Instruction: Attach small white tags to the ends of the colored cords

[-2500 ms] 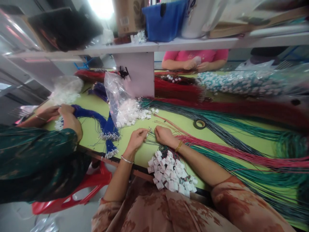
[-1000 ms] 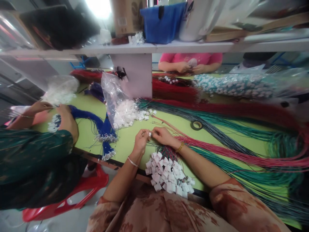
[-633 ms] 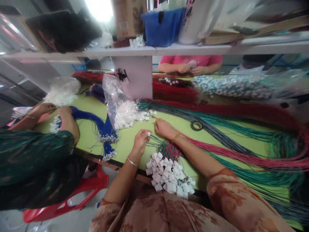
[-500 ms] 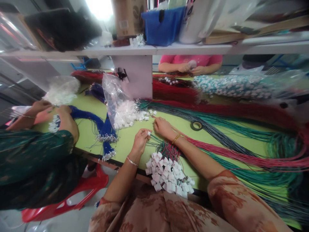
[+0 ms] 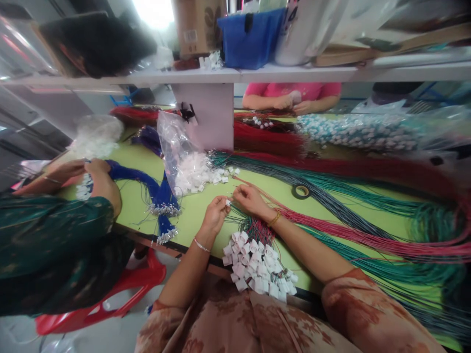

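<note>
My left hand (image 5: 216, 214) pinches a small white plastic connector (image 5: 228, 202) between thumb and fingertips. Close on its right, my right hand (image 5: 248, 200) is closed in a pinch on what looks like the end of a thin wire, mostly hidden by the fingers. Below both hands lies a cluster of white connectors (image 5: 253, 262) fitted on red and green wires. A bundle of red wires (image 5: 316, 220) runs past my right wrist, its tips just above that hand. Loose white connectors (image 5: 193, 171) spill from a clear plastic bag (image 5: 171, 132) farther back.
A roll of black tape (image 5: 300, 191) lies beside grey wires (image 5: 342, 208) and green wires (image 5: 368, 191). At left, a co-worker's hands (image 5: 88, 169) handle blue wires (image 5: 138, 176). Another person in pink (image 5: 294, 95) sits opposite. A shelf (image 5: 257, 74) with a blue bin (image 5: 252, 39) spans above.
My right hand has drawn back from the red wire tips toward me, up to the connector. My left hand has stayed nearly still with the connector. The co-worker's hands at left have shifted slightly.
</note>
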`<state>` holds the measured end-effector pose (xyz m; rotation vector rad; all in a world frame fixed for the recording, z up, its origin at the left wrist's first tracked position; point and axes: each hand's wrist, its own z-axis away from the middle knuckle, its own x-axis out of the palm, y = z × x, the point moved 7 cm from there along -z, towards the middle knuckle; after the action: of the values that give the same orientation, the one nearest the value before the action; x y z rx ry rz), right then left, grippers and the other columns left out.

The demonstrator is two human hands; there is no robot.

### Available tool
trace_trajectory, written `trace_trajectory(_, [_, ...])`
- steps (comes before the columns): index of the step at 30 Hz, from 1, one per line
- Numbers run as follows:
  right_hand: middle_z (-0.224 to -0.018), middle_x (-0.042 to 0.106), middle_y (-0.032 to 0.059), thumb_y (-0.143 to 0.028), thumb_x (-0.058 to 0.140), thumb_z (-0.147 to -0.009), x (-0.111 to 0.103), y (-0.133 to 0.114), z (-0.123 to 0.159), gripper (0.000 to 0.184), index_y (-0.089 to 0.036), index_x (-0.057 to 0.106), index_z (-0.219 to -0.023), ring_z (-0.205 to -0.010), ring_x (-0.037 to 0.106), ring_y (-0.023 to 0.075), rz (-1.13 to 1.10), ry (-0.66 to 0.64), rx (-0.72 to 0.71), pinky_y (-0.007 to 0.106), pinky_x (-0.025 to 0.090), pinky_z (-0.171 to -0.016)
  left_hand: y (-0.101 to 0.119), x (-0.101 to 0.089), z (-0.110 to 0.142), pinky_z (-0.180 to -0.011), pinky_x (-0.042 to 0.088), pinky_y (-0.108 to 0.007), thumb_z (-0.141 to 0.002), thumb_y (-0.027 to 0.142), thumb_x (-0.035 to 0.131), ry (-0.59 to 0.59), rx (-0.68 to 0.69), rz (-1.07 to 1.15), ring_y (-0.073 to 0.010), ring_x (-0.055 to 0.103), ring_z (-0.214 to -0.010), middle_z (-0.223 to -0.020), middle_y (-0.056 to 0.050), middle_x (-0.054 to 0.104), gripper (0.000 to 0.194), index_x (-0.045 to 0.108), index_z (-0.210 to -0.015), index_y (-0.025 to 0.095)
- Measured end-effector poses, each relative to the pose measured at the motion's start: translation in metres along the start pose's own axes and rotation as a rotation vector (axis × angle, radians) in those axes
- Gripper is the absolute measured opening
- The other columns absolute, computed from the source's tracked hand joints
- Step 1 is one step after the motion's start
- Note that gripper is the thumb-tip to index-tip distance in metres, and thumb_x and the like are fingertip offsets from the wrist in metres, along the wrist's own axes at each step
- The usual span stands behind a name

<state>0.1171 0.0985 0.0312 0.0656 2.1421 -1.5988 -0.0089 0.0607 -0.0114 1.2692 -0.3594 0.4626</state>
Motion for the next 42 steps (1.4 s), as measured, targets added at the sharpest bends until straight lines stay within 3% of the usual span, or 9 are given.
trace_trajectory(6, [-0.062, 0.05, -0.003, -0.029, 0.055, -0.075, 0.0, 0.001, 0.017, 0.013, -0.017, 0.055, -0.072, -0.056, 0.04, 0.0096, -0.068, 0.062, 0.041, 0.021, 0.032, -0.053, -0.002, 0.0, -0.002, -0.058, 0.04, -0.019, -0.07, 0.023, 0.075, 0.003, -0.045, 0.047, -0.0065, 0.052, -0.062, -0.076, -0.002, 0.061, 0.021, 0.057, -0.074, 0.014])
trace_trajectory(17, [-0.071, 0.055, 0.0021, -0.021, 0.049, -0.079, 0.0, -0.021, 0.026, 0.006, -0.018, 0.053, -0.075, -0.066, 0.048, 0.014, 0.296, 0.058, -0.163, 0.025, 0.035, -0.063, -0.003, -0.001, -0.002, -0.053, 0.036, -0.02, -0.067, 0.025, 0.077, -0.015, -0.028, 0.064, -0.006, 0.048, -0.058, -0.071, -0.001, 0.058, 0.023, 0.058, -0.072, 0.013])
trace_trajectory(23, [-0.079, 0.059, 0.0068, -0.019, 0.047, -0.083, 0.011, -0.025, 0.029, 0.009, -0.016, 0.055, -0.082, -0.074, 0.051, 0.0169, 0.481, -0.05, -0.218, 0.027, 0.036, -0.068, -0.003, 0.001, 0.0, -0.052, 0.033, -0.02, -0.064, 0.029, 0.08, -0.016, 0.012, -0.001, -0.0054, 0.046, -0.056, -0.066, 0.001, 0.055, 0.029, 0.056, -0.069, 0.014])
trace_trajectory(37, [-0.061, 0.053, 0.0, -0.02, 0.051, -0.079, 0.005, -0.015, 0.021, 0.012, -0.015, 0.055, -0.068, -0.057, 0.042, 0.0108, 0.272, -0.073, -0.173, 0.023, 0.028, -0.056, -0.005, -0.002, -0.001, -0.047, 0.028, -0.02, -0.065, 0.04, 0.078, 0.003, 0.066, -0.18, -0.0053, 0.041, -0.048, -0.057, 0.002, 0.052, 0.034, 0.058, -0.069, 0.013])
trace_trajectory(39, [-0.063, 0.054, -0.0003, -0.024, 0.049, -0.082, -0.004, -0.01, 0.014, 0.017, -0.015, 0.057, -0.069, -0.058, 0.044, 0.0106, 0.16, -0.088, -0.125, 0.022, 0.031, -0.057, 0.004, 0.004, 0.007, -0.048, 0.03, -0.021, -0.072, 0.041, 0.072, 0.02, 0.153, -0.268, -0.0064, 0.042, -0.048, -0.057, 0.002, 0.052, 0.031, 0.059, -0.073, 0.014])
trace_trajectory(42, [-0.07, 0.059, 0.0004, -0.032, 0.048, -0.085, -0.022, -0.005, 0.002, 0.023, -0.014, 0.059, -0.076, -0.063, 0.048, 0.0107, 0.017, -0.054, -0.025, 0.022, 0.036, -0.06, 0.03, 0.037, 0.04, -0.06, 0.042, -0.024, -0.084, 0.034, 0.059, -0.068, 0.51, -0.559, -0.0116, 0.054, -0.064, -0.071, -0.003, 0.061, 0.019, 0.062, -0.084, 0.016])
